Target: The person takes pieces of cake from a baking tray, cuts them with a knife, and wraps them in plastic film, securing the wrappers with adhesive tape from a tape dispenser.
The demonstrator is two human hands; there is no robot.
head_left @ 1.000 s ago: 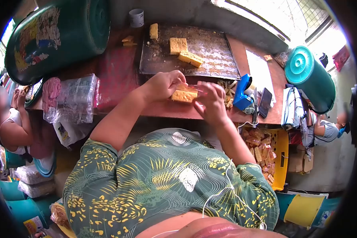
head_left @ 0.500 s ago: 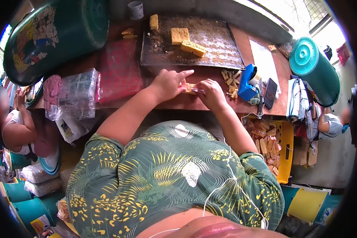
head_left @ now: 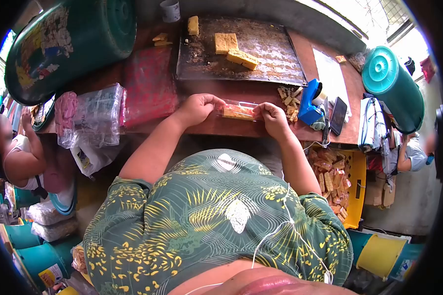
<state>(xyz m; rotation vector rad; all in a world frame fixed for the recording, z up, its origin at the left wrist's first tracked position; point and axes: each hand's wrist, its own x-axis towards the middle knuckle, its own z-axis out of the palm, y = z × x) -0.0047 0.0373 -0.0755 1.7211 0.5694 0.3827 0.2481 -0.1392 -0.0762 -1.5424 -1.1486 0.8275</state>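
Note:
Between my hands, a wrapped cake bar (head_left: 238, 112) lies in a clear plastic wrapper with red print, close to the table's near edge. My left hand (head_left: 198, 106) pinches the wrapper's left end between thumb and fingers. At the opposite end, my right hand (head_left: 272, 118) is closed on the plastic. Just beyond, a dark baking tray (head_left: 275, 54) bears yellow cake blocks (head_left: 225, 43), one tilted against another. Cake trimmings (head_left: 291, 102) are heaped right of my right hand, beside a blue tape dispenser (head_left: 308, 104).
Left of my hands lie red plastic sheets (head_left: 149, 88) and a clear plastic pack (head_left: 97, 110). A phone (head_left: 337, 116) is at the right. Below the table edge, a yellow crate (head_left: 358, 189) holds many wrapped bars. Other people sit at both sides.
My hands have moved apart to the wrapper's two ends. The bar, mostly covered by my fingers before, now shows stretched out between them.

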